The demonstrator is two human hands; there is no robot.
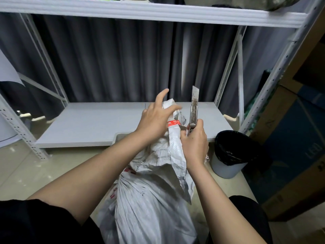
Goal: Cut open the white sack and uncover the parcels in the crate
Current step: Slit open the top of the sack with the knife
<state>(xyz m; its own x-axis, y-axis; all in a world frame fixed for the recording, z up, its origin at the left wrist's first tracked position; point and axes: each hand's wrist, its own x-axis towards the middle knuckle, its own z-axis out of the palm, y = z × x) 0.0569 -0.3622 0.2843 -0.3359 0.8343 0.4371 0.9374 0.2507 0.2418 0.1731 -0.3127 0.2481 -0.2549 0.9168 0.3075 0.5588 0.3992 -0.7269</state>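
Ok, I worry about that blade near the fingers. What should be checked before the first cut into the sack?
1. Right hand grips the utility knife firmly: ok.
2. Blade is extended, pointing up and away: ok.
3. Left hand has hold of the white sack neck: not ok, fingers spread.
4. Left fingers clear of the blade: ok, apart.
5. Red tape still binds the neck: ok, uncut.
6. Crate under the sack: cannot tell.

The centre of the frame is filled by the white sack (154, 205). Bare floor (35, 166) is left open at lower left; passage at right is blocked by a lined bin (230, 155) and cardboard boxes (290, 155).
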